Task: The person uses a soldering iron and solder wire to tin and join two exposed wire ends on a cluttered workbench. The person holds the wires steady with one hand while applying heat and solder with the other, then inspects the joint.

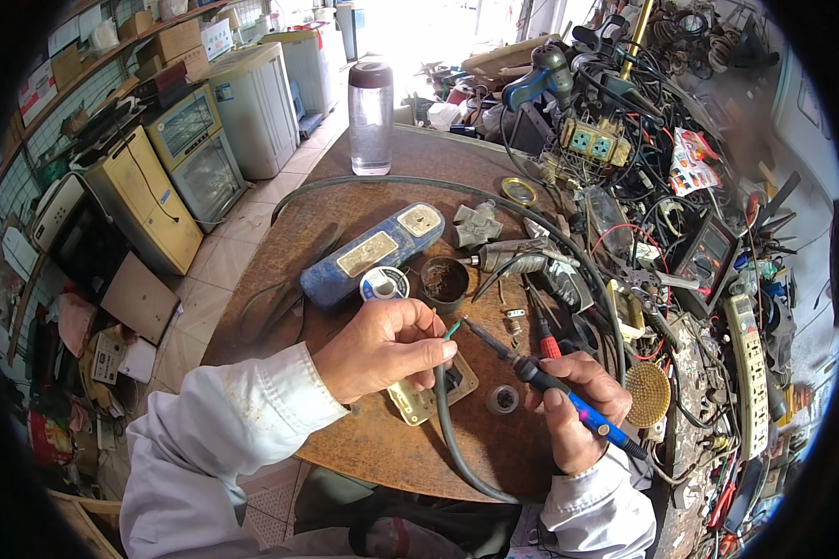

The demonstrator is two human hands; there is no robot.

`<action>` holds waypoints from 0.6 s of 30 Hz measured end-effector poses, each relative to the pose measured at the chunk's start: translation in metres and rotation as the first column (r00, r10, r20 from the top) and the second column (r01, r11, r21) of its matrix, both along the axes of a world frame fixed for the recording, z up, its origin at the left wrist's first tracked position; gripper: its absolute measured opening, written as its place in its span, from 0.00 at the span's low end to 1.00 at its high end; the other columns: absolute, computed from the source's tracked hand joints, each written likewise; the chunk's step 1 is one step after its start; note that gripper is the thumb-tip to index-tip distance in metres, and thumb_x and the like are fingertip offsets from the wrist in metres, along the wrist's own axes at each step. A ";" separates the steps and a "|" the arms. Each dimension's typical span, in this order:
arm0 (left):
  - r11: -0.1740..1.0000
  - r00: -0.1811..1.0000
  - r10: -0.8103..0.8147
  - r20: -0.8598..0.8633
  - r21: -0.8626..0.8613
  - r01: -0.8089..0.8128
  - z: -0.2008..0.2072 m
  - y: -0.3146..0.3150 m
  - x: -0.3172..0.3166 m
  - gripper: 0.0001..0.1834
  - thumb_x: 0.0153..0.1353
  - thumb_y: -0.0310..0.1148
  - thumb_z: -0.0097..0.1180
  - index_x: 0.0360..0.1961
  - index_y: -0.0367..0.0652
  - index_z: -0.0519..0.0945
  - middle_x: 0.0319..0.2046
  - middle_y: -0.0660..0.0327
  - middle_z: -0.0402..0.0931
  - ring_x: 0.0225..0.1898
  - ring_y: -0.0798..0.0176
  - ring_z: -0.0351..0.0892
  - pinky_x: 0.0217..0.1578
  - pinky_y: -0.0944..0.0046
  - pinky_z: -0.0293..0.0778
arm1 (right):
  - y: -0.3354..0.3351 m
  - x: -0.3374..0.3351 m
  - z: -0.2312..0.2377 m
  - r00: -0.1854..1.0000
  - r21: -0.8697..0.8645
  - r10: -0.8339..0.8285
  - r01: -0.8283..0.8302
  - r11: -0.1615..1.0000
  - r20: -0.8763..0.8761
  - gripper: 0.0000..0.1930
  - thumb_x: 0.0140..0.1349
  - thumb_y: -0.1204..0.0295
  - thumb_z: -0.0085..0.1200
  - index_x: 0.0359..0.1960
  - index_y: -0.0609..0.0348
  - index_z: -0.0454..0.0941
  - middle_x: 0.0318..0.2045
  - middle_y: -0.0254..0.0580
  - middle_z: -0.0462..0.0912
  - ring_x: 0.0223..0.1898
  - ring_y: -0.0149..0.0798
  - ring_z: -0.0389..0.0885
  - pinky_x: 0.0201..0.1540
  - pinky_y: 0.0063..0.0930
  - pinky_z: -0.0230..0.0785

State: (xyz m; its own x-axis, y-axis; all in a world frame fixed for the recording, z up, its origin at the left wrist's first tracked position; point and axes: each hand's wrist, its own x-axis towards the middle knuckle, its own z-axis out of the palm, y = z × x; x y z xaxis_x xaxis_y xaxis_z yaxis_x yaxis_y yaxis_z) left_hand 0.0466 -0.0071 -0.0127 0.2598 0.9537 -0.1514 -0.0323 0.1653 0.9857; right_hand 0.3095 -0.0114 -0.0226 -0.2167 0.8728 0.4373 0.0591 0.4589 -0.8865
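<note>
Between thumb and fingertips, my left hand (373, 352) pinches a thin green-sheathed wire (453, 330). A thick black cable (449, 430) rises to this hand from the table's front edge. My right hand (570, 433) is wrapped round the blue and black handle of a soldering iron (583, 414). The iron's tip points left and ends close to the green wire; I cannot tell whether they touch. Partly hidden under my left hand lies a cream plastic housing (414, 404). A small round pot (502, 400) stands between the hands. Beyond them are a solder spool (398, 279) and a round dark tin (446, 281).
A worn blue case (350, 263) lies beyond my left hand on the brown table (364, 456). Farther back stands a clear bottle (371, 126). Cables, tools, a multimeter (714, 250) and a long power strip (747, 373) crowd the right side.
</note>
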 end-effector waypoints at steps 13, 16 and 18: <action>1.000 1.000 -0.007 0.002 0.002 0.007 0.000 0.000 0.000 0.10 0.65 0.31 0.61 0.39 0.36 0.74 0.31 0.56 0.81 0.25 0.71 0.80 0.28 0.71 0.78 | -0.003 -0.002 0.005 1.000 -0.054 -0.003 0.003 0.999 -0.013 0.10 0.58 0.73 0.58 0.38 0.67 0.81 0.30 0.42 0.81 0.29 0.30 0.80 0.36 0.23 0.72; 1.000 1.000 -0.007 0.007 0.001 0.007 0.000 0.000 0.000 0.10 0.65 0.31 0.61 0.39 0.36 0.74 0.31 0.56 0.81 0.25 0.71 0.80 0.28 0.71 0.78 | -0.004 -0.003 0.006 0.999 -0.077 -0.009 0.006 0.997 -0.031 0.10 0.57 0.73 0.58 0.38 0.67 0.81 0.30 0.42 0.81 0.30 0.30 0.80 0.37 0.23 0.72; 1.000 1.000 -0.006 0.013 0.000 0.006 0.000 0.000 0.000 0.11 0.65 0.31 0.62 0.39 0.36 0.74 0.31 0.56 0.81 0.25 0.71 0.80 0.28 0.71 0.78 | -0.004 -0.003 0.005 0.999 -0.069 -0.008 0.006 0.998 -0.033 0.10 0.57 0.74 0.58 0.38 0.67 0.81 0.30 0.42 0.81 0.30 0.30 0.80 0.37 0.23 0.72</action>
